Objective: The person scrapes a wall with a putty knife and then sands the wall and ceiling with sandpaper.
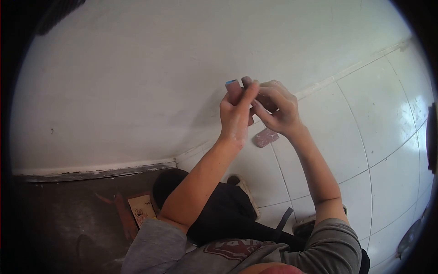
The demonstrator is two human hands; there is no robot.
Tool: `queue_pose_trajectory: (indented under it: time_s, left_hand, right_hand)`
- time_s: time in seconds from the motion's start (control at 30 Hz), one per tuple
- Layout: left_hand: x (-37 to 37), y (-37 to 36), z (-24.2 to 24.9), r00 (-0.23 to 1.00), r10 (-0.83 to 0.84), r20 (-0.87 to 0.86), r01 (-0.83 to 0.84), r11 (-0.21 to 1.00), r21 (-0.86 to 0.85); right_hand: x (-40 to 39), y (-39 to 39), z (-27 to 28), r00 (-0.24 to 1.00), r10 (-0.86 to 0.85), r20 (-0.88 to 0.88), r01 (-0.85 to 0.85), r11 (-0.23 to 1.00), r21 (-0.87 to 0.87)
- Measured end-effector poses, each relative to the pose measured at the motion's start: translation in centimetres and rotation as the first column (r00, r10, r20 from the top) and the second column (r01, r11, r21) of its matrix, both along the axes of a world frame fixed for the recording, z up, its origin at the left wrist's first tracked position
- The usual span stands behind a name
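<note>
Both hands are raised together in front of the pale wall [137, 91]. My left hand [234, 119] is closed on a reddish-brown piece of sandpaper [234, 91], which looks folded or rolled and shows blue at its top end. My right hand [280, 107] meets it from the right, its fingers bent around a darker brown part of the sandpaper; the fingers partly hide this part. Below the hands, a second reddish piece of sandpaper [265, 137] with whitish dust marks lies on the floor tiles.
White floor tiles [328, 137] run along the wall's base on the right. A dark brown surface [68, 214] at lower left carries a box with a printed label [142, 208]. My dark-trousered legs [219, 210] and a shoe [246, 192] are below the hands.
</note>
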State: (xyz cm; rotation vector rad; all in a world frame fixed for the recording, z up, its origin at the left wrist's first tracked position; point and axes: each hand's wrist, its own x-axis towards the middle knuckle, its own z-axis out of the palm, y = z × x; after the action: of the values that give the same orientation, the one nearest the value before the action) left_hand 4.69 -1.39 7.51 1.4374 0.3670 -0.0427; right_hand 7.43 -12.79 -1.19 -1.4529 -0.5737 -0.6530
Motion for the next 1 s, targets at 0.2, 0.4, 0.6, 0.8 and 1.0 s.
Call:
queue_pose_trajectory:
  time_s: [0.2,0.4,0.6,0.8,1.0]
  left_hand:
    - [0.1,-0.1,0.3,0.984,-0.139,0.112,0.162,0.959,-0.234]
    - [-0.3,-1.2,1.8,0.984,-0.130,0.118,0.161,0.940,-0.300]
    - [-0.3,-0.7,1.7,0.964,-0.151,0.217,0.212,0.933,-0.291]
    - [0.0,0.1,2.7,0.940,-0.204,0.274,0.279,0.920,-0.275]
    - [-0.4,1.2,3.6,0.931,-0.218,0.292,0.326,0.854,-0.405]
  right_hand:
    - [-1.1,-0.1,0.1,0.994,-0.050,0.096,0.044,0.997,0.062]
    - [-1.7,-1.9,1.8,0.928,-0.279,0.249,0.280,0.959,0.029]
    - [-2.2,-1.6,2.9,0.800,-0.450,0.397,0.506,0.862,-0.043]
    - [-2.8,0.3,4.4,0.885,-0.264,0.383,0.280,0.960,0.014]
    - [-2.9,0.8,4.7,0.902,-0.241,0.359,0.280,0.958,-0.062]
